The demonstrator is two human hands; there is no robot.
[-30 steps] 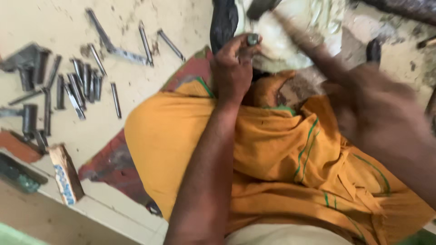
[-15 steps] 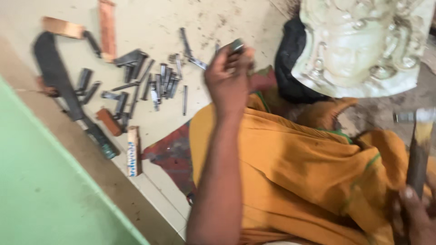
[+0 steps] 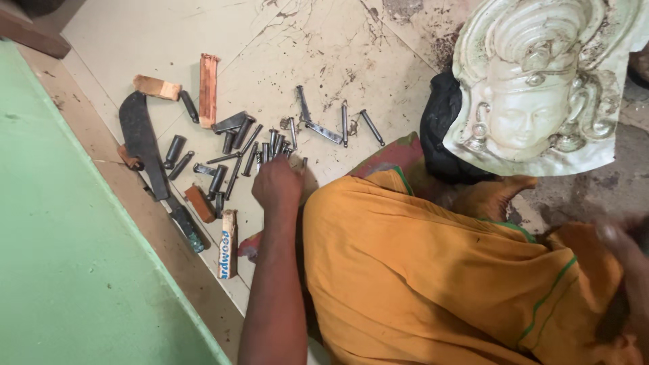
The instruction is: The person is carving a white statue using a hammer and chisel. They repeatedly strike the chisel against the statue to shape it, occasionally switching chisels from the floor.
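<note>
My left hand (image 3: 277,182) reaches down to a scatter of several grey metal chisels and punches (image 3: 250,145) on the pale floor. Its fingers curl over the near end of the pile, and I cannot see whether they grip a tool. A loose group of longer steel rods (image 3: 331,125) lies just beyond it. My right hand (image 3: 625,270) is a dark blur at the right edge, above the orange cloth (image 3: 433,277) over my lap; what it holds is unclear. A pale carved relief of a face with an ornate headdress (image 3: 534,88) leans at the upper right.
A long dark curved blade (image 3: 145,145) lies left of the tools. Wooden blocks (image 3: 157,86) (image 3: 207,88) and a short printed wooden piece (image 3: 230,243) surround it. A black cloth bundle (image 3: 439,132) props the relief. A green surface (image 3: 67,257) fills the left side.
My left hand, earlier raised with a small metal tool pinched in its fingers, has dropped to the tool pile. The hammer seen at the right is out of view.
</note>
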